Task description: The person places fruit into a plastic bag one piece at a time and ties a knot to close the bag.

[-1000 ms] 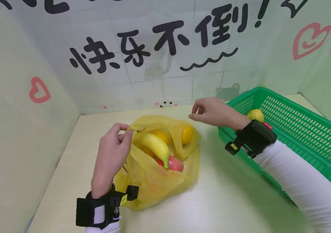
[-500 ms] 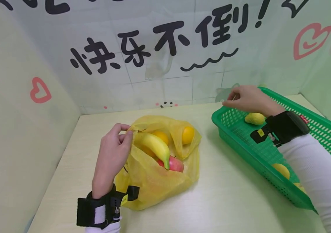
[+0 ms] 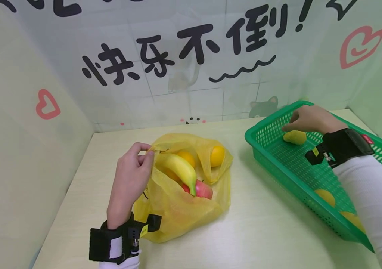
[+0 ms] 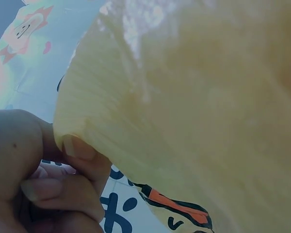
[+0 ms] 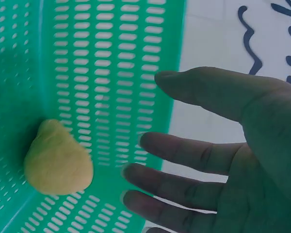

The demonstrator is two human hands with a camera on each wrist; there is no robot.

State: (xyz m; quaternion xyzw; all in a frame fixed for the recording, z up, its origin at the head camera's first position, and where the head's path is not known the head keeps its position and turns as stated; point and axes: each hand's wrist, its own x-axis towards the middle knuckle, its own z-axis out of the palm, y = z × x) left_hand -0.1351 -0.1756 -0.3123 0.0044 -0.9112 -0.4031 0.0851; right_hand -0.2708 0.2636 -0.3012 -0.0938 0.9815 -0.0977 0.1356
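Observation:
My left hand [image 3: 133, 170] pinches the rim of a yellow plastic bag [image 3: 180, 220] between thumb and fingers; the left wrist view shows the thin film [image 4: 184, 107] held at its edge. In the bag's mouth lie a banana [image 3: 177, 168], a red apple [image 3: 204, 189] and oranges [image 3: 217, 156], partly covered by the film. Over the far left end of the green basket [image 3: 278, 179] is my right hand [image 3: 313, 119], its fingers apart and holding nothing. Just below it sits a yellow pear [image 5: 60, 160], near the basket's corner and apart from the fingertips.
Two more yellow fruits lie along the basket's near side, one of them [image 3: 326, 197] farther left, the other [image 3: 353, 220] partly behind the right sleeve. The light tabletop [image 3: 258, 228] meets a printed wall sheet [image 3: 191, 97] at the back.
My right hand has moved right, from beside the bag to over the basket above the pear. My left hand has kept its hold on the bag's rim.

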